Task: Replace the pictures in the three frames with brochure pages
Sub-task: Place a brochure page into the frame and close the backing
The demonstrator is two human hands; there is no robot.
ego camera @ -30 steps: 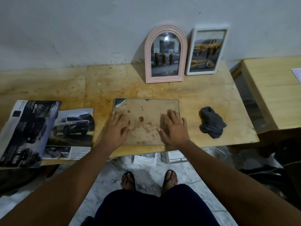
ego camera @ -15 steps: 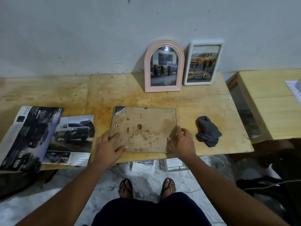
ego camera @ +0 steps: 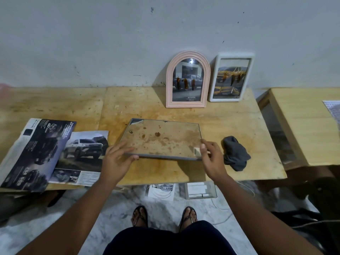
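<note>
Beside frame (ego camera: 161, 139), perhaps touching: cloth (ego camera: 235, 152)

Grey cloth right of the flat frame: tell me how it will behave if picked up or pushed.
The cloth lies crumpled in soft folds, so it will probably be floppy and sag from the fingers. It looks small and thin, so likely light. Pushed across the table, it should bunch or slide, not roll; breakage seems unlikely.
</note>
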